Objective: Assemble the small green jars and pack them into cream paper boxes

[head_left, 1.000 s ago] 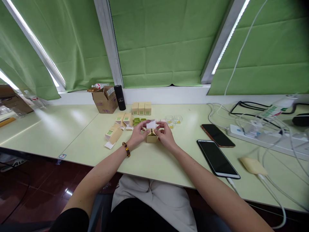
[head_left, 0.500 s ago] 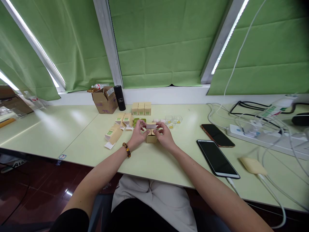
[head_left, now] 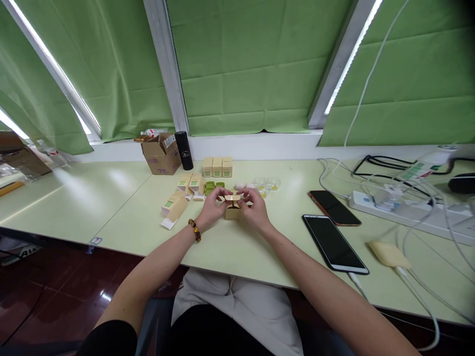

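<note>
A small tan cardboard box [head_left: 232, 213] stands on the table between my hands, its lid flap tilted over the top. My left hand [head_left: 213, 207] grips the box's left side and flap edge, fingers curled. From the other side my right hand [head_left: 255, 207] pinches the flap's right edge. Beyond my left hand are several green containers [head_left: 210, 186] and two open tan boxes [head_left: 196, 183]. Another open box [head_left: 174, 205] lies tilted with its white flap out. Past my right hand are small white pieces [head_left: 245, 186] and clear containers with yellow bits [head_left: 272, 184].
Three closed tan boxes [head_left: 217, 167] stand in a row at the back. Behind them to the left are a brown carton [head_left: 162, 157] and a black cylinder [head_left: 184, 151]. To the right lie two phones [head_left: 336, 243], a power strip [head_left: 408, 212] and tangled cables.
The flap has come down toward the box top, showing its tan outer face where the pale inside showed before. Both hands stay around the box.
</note>
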`<state>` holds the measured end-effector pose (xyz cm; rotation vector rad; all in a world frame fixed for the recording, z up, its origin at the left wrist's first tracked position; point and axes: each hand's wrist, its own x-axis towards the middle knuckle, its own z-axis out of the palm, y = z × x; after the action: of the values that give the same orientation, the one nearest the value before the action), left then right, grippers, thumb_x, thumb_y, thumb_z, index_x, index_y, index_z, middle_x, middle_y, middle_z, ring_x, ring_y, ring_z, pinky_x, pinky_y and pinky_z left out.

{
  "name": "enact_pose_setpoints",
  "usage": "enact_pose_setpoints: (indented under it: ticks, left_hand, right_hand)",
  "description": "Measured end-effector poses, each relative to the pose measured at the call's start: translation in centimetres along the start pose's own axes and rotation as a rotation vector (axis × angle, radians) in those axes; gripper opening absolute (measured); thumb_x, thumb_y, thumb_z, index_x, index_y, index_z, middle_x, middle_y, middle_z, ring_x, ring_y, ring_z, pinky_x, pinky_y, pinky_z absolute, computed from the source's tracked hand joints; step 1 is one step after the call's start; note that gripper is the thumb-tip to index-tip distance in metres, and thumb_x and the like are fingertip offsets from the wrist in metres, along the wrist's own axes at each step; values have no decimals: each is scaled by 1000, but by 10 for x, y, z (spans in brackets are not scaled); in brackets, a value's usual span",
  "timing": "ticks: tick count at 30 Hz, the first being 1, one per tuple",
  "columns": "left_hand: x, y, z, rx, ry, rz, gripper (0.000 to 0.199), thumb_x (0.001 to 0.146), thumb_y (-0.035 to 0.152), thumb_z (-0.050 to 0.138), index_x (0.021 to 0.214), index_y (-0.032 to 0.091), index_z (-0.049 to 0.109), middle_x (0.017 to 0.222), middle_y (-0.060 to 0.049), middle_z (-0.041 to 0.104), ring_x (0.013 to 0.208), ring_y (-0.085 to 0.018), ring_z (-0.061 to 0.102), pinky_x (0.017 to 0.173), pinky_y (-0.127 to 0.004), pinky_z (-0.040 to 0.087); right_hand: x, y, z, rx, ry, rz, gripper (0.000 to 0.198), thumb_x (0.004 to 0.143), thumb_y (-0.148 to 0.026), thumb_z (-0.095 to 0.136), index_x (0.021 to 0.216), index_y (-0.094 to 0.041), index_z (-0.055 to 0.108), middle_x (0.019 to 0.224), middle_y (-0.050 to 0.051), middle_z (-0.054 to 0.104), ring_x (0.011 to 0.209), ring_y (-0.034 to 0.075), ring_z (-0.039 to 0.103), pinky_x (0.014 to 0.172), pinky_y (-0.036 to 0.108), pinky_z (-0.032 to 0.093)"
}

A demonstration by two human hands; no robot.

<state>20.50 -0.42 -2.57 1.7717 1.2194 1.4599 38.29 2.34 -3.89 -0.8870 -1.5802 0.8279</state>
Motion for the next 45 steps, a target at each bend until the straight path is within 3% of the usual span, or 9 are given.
enact_pose_setpoints:
  ticks: [6, 14, 17, 22, 29, 45]
  left_hand:
    - [-1, 1, -1, 28, -5, 3, 12, 84, 16, 67, 90, 20, 57, 114, -9, 79, 111, -22, 71, 91, -35, 45]
    - [0, 8, -10, 52, -39, 36, 13, 80, 15, 64, 92, 21, 63, 120, -9, 78, 117, -27, 69, 97, -40, 46]
    - [-1, 11, -16, 60, -48, 115, 17, 82, 15, 62, 96, 22, 67, 126, -10, 76, 124, -30, 66, 105, -45, 46]
    - [-3, 14, -22, 168, -54, 306, 10, 95, 31, 66, 99, 22, 70, 123, -12, 75, 123, -31, 62, 111, -49, 45]
    - [-4, 12, -23, 391, -95, 402, 12, 96, 36, 67, 94, 24, 69, 116, -10, 73, 118, -31, 61, 107, -53, 48]
    - [-5, 13, -23, 511, -122, 418, 3, 92, 25, 65, 90, 23, 64, 105, -10, 70, 108, -29, 58, 98, -49, 48]
  right_hand:
    - [-3, -11, -7, 57, 8, -82, 16, 85, -33, 62, 96, -24, 70, 95, 5, 55, 81, 20, 56, 55, 28, 46]
    - [-5, -18, -11, 10, -28, -132, 13, 89, -37, 68, 92, -25, 70, 97, 5, 61, 82, 19, 60, 64, 31, 53]
    - [-5, -17, -10, -6, -40, -171, 10, 88, -35, 68, 90, -25, 69, 96, 4, 61, 78, 19, 59, 62, 32, 53]
    - [-5, -12, -11, -70, -67, -281, 9, 91, -34, 67, 88, -25, 68, 93, 5, 61, 72, 18, 58, 59, 33, 52]
    - [-3, -1, -14, -178, -64, -481, 8, 95, -30, 66, 89, -24, 66, 89, 4, 61, 64, 15, 54, 57, 32, 50]
    - [-4, -1, -17, -271, -78, -562, 7, 90, -22, 62, 84, -24, 62, 77, 1, 58, 60, 15, 51, 57, 30, 43]
